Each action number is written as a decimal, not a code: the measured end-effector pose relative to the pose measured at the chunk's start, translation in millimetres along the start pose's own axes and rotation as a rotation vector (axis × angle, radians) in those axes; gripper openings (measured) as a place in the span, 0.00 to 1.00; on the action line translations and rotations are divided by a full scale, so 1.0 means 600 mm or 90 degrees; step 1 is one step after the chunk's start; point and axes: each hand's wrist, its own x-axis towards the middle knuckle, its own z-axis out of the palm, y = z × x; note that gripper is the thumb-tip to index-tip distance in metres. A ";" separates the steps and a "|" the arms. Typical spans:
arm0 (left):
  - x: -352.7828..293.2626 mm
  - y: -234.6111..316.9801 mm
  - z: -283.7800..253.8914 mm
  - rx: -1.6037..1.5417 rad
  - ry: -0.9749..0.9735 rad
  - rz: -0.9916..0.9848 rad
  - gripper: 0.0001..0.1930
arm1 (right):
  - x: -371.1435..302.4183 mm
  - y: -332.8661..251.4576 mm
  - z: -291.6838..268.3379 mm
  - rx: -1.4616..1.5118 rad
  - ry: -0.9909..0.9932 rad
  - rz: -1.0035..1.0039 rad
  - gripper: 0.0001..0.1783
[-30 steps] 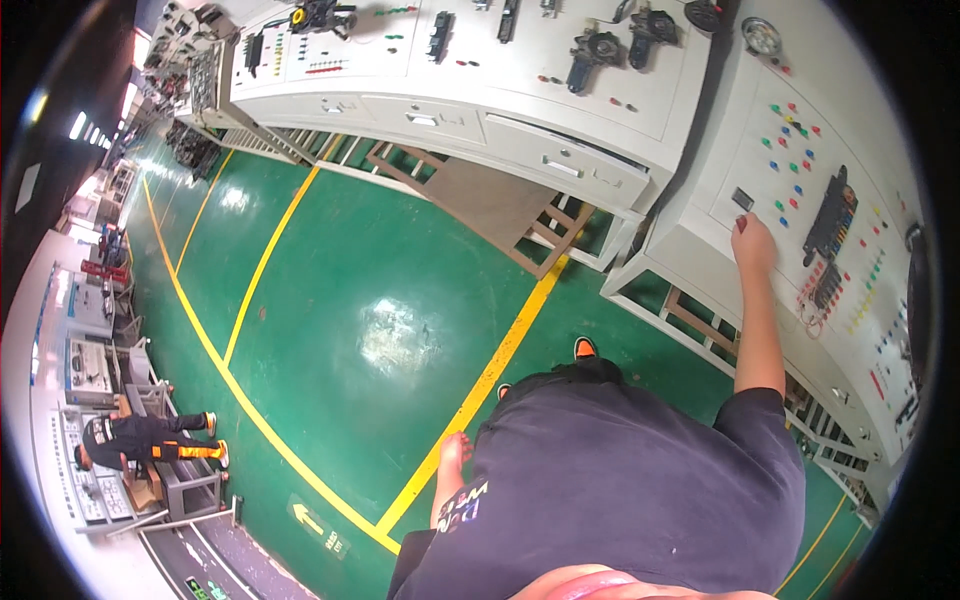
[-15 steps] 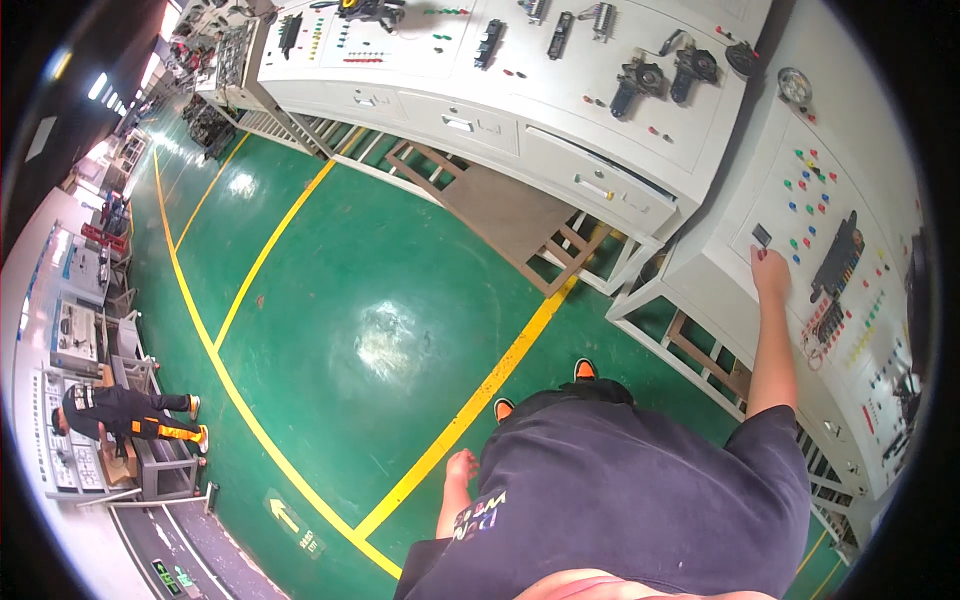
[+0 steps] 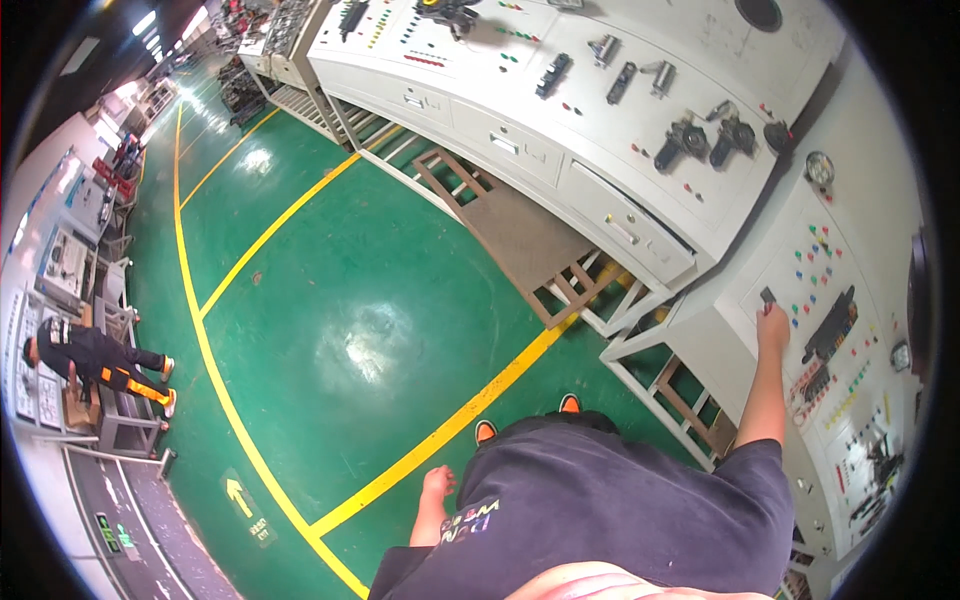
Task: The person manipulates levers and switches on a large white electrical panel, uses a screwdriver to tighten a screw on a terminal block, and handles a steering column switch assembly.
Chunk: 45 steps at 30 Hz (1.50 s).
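Observation:
My right hand reaches to the sloping white test panel on the right. Its fingers are drawn together at a small dark rectangular part near the panel's left side, partly covering it. Close by on the panel are rows of coloured sockets and a long black switch strip. My left hand hangs beside my body over the green floor, fingers loosely curled, with nothing visible in it.
A long white bench with mounted motors and drawers runs along the far side. Beneath it is a brown shelf. Yellow lines cross the floor. At far left another person leans over a workbench.
The view has shifted, so the benches sit lower in the picture. My right hand remains at the dark part, now covering more of it. My left hand still hangs down.

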 end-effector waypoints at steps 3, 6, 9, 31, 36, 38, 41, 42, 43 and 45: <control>0.023 0.000 -0.009 -0.022 -0.004 -0.002 0.14 | 0.008 0.015 0.027 -0.036 0.075 -0.018 0.17; 0.042 -0.004 -0.016 -0.057 0.033 0.008 0.14 | 0.024 0.029 0.059 -0.069 0.064 0.074 0.21; 0.041 -0.021 -0.029 -0.086 0.093 0.088 0.14 | 0.037 0.037 0.077 0.041 0.041 0.042 0.22; 0.128 0.504 -0.043 0.290 0.061 0.139 0.14 | -0.009 -0.049 0.087 0.095 0.132 0.304 0.25; 0.145 0.761 0.041 0.325 0.077 0.331 0.17 | 0.003 -0.031 0.104 0.067 0.056 0.404 0.25; 0.144 0.809 0.064 0.242 0.100 0.358 0.17 | 0.010 -0.042 0.096 0.064 0.035 0.452 0.25; 0.158 0.832 0.070 0.294 0.110 0.302 0.18 | 0.009 -0.065 0.090 0.061 0.091 0.499 0.23; 0.166 0.826 0.062 0.285 0.100 0.275 0.17 | 0.003 -0.070 0.089 0.037 0.138 0.441 0.23; 0.176 0.816 0.053 0.284 0.088 0.272 0.17 | 0.002 -0.073 0.091 0.023 0.161 0.401 0.23; 0.196 0.782 0.024 0.266 0.092 0.101 0.16 | 0.003 -0.073 0.096 -0.017 0.144 0.430 0.24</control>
